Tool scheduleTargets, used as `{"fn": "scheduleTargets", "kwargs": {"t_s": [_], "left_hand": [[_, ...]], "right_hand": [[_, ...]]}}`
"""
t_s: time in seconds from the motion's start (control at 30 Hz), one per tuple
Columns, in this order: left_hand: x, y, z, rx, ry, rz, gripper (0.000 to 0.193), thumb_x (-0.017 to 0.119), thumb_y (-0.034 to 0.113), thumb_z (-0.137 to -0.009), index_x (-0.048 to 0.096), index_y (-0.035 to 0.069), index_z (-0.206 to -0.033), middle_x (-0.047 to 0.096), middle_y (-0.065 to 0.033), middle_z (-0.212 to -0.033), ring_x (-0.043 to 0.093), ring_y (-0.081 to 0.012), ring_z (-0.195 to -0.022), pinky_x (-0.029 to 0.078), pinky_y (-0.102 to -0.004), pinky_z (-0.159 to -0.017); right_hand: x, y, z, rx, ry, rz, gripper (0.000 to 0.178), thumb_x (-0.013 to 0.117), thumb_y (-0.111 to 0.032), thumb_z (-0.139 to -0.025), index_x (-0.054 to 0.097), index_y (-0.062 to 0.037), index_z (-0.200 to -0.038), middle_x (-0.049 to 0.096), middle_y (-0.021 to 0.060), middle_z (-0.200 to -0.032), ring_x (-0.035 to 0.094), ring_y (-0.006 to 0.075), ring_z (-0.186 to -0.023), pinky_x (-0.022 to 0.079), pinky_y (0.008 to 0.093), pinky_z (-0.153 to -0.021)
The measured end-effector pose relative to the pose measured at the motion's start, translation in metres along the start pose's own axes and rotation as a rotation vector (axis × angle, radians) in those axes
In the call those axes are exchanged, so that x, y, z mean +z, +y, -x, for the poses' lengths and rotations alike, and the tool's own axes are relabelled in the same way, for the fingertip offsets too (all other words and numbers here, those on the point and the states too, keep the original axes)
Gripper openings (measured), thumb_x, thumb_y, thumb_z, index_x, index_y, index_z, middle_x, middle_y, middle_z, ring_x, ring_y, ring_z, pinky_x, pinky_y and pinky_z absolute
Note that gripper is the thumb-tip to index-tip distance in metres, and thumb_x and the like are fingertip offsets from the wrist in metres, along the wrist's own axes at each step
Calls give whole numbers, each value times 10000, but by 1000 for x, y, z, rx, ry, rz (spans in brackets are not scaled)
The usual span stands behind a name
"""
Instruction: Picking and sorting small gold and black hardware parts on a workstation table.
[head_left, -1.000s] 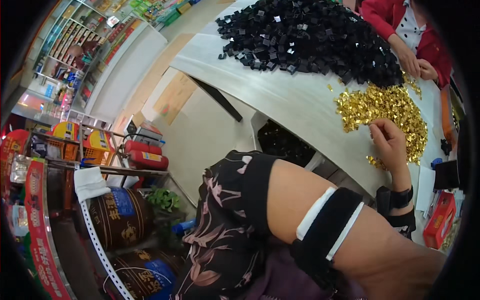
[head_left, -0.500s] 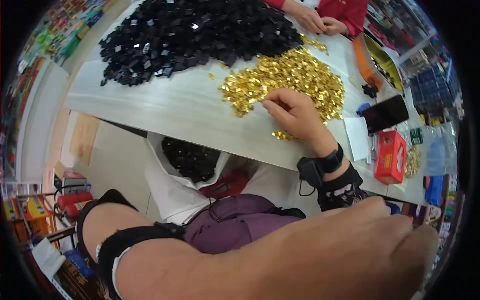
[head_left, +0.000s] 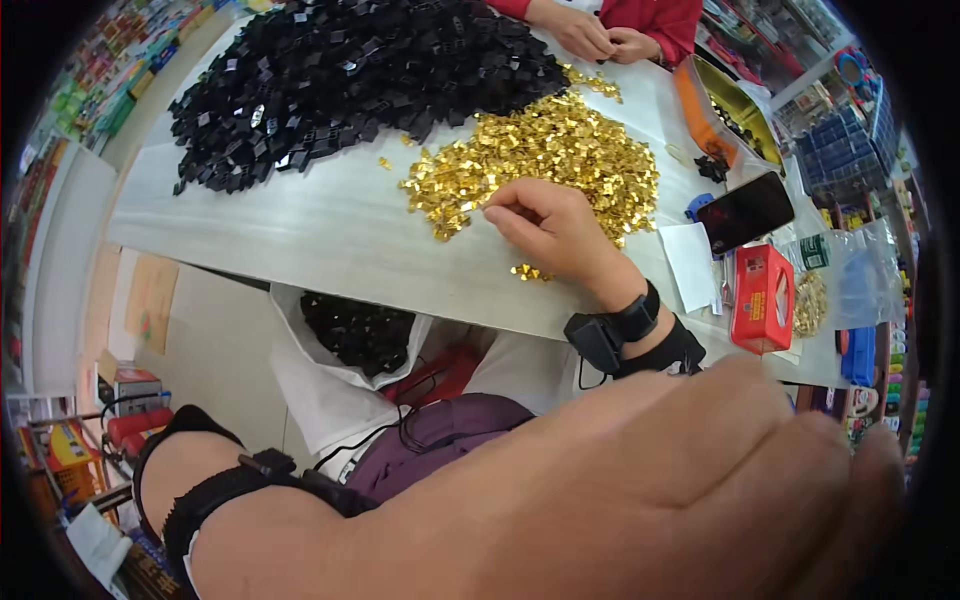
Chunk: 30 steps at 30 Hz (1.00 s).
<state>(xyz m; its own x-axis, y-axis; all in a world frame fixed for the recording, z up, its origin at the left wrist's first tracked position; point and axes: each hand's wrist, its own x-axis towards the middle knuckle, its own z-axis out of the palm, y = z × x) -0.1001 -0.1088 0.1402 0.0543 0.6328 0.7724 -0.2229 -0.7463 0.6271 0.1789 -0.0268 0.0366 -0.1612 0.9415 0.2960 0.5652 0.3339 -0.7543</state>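
My right hand (head_left: 555, 228) rests at the near edge of a heap of small gold pieces (head_left: 570, 140), a black band round its wrist. Thumb and forefinger come together beside the heap; whatever is between them is too small to make out. A few loose gold pieces (head_left: 528, 272) lie just below the palm. Very close to the camera, my left forearm crosses the lower part of the view, and my left hand (head_left: 740, 470) is at the lower right. Its fingers bend down and blur, their tips hidden. Left of the gold spreads a large heap of black square pieces (head_left: 350, 80).
Opposite, another person's hands (head_left: 590, 38) meet at the table's far side. To the right are an orange tin (head_left: 710, 120), a phone (head_left: 745, 213), white paper (head_left: 688, 265) and a red box (head_left: 760, 300). Below the table edge, a white sack (head_left: 300, 350) holds black pieces.
The whole view has shifted, so the table and heaps appear farther left. My left hand has come farther right and shows more of its bent fingers. My right hand keeps its place at the gold heap.
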Motion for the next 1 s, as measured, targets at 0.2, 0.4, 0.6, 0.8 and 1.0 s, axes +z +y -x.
{"fn": "scheduleTargets", "kwargs": {"t_s": [0.2, 0.4, 0.6, 0.8, 1.0], "left_hand": [[-1, 2, 3, 20, 31, -6, 228, 538, 254, -863, 638, 51, -830, 607, -81, -783, 583, -245, -788, 472, -385, -677], [15, -14, -2, 65, 55, 94, 226, 541, 252, -858, 640, 51, -825, 608, -81, -779, 584, -243, -795, 472, -383, -679], [27, -29, -6, 121, 86, 174, 224, 544, 250, -854, 641, 52, -819, 610, -81, -775, 586, -242, -801, 471, -382, -681], [34, -37, -17, 203, 92, 223, 222, 547, 249, -849, 643, 52, -814, 611, -82, -770, 587, -241, -808, 470, -381, -684], [25, -32, -30, 255, 39, 171, 219, 550, 247, -845, 645, 52, -809, 612, -82, -766, 588, -239, -814, 470, -380, -686]], "right_hand": [[-5, -6, 1, 42, 50, 55, 126, 638, -168, -822, 644, -50, -867, 605, 86, -713, 580, 177, -605, 471, 283, -571], [-2, 1, -3, -98, 48, 66, 119, 653, -134, -823, 644, -29, -879, 594, 47, -701, 542, 112, -594, 442, 244, -549], [5, 5, -5, -156, 82, 58, 115, 650, -144, -820, 646, -40, -868, 613, 71, -712, 578, 166, -596, 460, 271, -552], [0, 2, 0, -126, 75, 87, 123, 644, -163, -823, 645, -45, -857, 620, 83, -721, 595, 193, -610, 472, 287, -558], [1, 6, -3, -188, 113, 126, 133, 642, -178, -823, 645, -48, -850, 622, 83, -719, 601, 207, -607, 475, 298, -552]]}}
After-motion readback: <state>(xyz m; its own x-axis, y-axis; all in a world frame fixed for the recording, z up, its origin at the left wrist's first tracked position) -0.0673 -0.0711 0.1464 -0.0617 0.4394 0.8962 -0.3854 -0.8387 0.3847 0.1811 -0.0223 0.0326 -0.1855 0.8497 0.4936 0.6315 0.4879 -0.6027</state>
